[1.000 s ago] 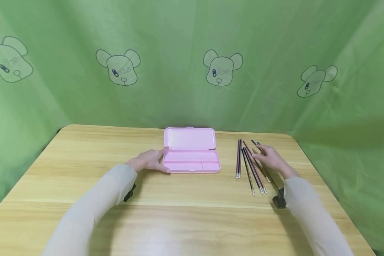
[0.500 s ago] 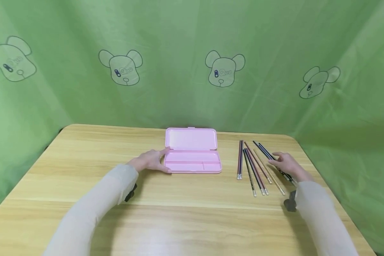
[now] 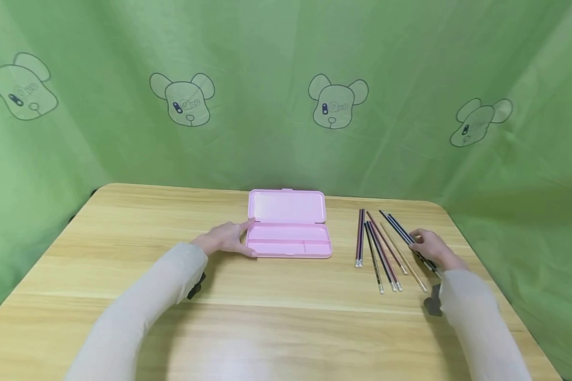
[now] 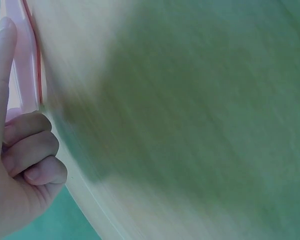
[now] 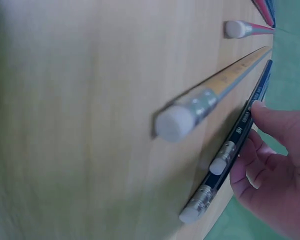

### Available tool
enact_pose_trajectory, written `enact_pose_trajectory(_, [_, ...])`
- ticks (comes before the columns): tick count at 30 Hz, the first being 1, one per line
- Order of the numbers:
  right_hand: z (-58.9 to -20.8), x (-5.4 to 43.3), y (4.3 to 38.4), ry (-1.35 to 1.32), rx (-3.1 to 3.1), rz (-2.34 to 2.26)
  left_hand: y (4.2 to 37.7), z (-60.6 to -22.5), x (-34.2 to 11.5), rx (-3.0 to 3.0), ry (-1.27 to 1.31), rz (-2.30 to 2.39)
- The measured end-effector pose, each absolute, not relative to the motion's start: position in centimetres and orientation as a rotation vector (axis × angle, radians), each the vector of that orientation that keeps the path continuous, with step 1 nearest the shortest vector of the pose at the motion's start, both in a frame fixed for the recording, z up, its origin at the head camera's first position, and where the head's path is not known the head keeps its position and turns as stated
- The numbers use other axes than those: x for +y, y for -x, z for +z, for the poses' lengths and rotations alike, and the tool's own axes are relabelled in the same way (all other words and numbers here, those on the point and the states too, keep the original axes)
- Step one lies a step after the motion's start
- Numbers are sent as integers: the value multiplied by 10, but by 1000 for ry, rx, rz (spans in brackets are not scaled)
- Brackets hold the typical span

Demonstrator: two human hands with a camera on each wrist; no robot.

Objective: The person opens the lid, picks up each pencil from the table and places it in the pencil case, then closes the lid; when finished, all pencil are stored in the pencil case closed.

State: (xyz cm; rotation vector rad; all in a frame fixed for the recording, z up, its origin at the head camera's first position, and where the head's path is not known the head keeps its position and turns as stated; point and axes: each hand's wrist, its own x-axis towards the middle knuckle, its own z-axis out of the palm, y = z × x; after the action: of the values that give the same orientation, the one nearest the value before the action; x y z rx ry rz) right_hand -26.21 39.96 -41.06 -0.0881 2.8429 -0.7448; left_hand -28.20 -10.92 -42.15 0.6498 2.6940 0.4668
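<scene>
A pink pencil case [image 3: 276, 247] lies with its lid raised, its compartments bare. My left hand [image 3: 225, 238] holds its left end, thumb at the front corner and a finger at the hinge side. In the left wrist view, one straight finger lies along the case [image 4: 26, 60] while other fingers of the hand [image 4: 27, 155] are curled. At the right, my right hand [image 3: 432, 248] pinches dark striped pencils [image 3: 400, 227] at the outer side of the pencil group. The right wrist view shows thumb and fingers on these pencils [image 5: 246, 117], with white erasers towards the camera.
Left of the gripped pencils lie a yellow pencil [image 3: 404, 257], a red pencil [image 3: 386, 242], a dark pencil [image 3: 374, 258] and a striped pair [image 3: 359, 238]. The wooden table [image 3: 267, 328] meets a green curtain [image 3: 257, 132] behind.
My right hand has moved right and towards me, off the middle pencils, uncovering the yellow one. Its fingers have closed on the outer dark pencils. The left hand stays at the case.
</scene>
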Motion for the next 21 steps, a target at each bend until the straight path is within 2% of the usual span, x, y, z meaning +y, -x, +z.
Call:
enact_pose_trajectory(9, [-424,418,271,40,2700,-957,281,-420,-109,2688,-664,473])
enact_pose_trajectory(21, [-409,403,263,49,2778,-935,281,-420,-109,2695,-680,476])
